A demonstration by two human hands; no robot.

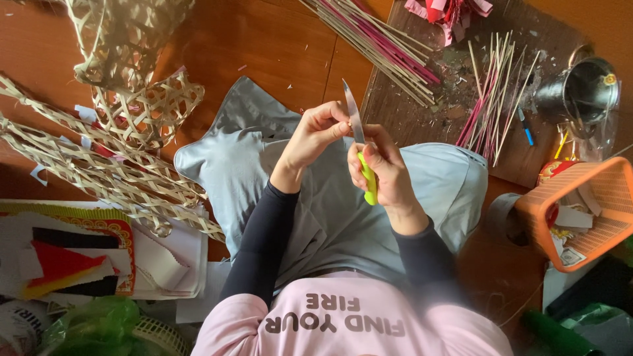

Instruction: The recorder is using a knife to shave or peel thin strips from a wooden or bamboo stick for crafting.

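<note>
Here the person sits on the floor with both hands raised over the lap, and the work in hand looks like trimming or shaving a small piece with a knife. The right hand [389, 173] is wrapped closed around the yellow-green handle of a knife [361, 153], whose thin blade stands nearly upright, tip pointing away from the body. The left hand [315, 135] sits just beside the blade, its fingers curled narrow with the fingertips [341, 125] pinched together right against the steel; whatever they pinch is too small or too hidden to tell. Both hands hover above the grey trousers [264, 145], well apart from the supplies around them. To the left lie woven bamboo lattice pieces [119, 151], and beyond the hands a bundle of pink and pale sticks [376, 39] rests on the floor, with a looser fan of sticks [494, 92] on a brown mat [409, 112]. A metal cup [580, 89] and an orange plastic basket [587, 211] sit at the right. By my judgement the cut is in mid-stroke, so the next move calls for a steady, short push of the blade with the pinching fingers kept clear of the edge.
</note>
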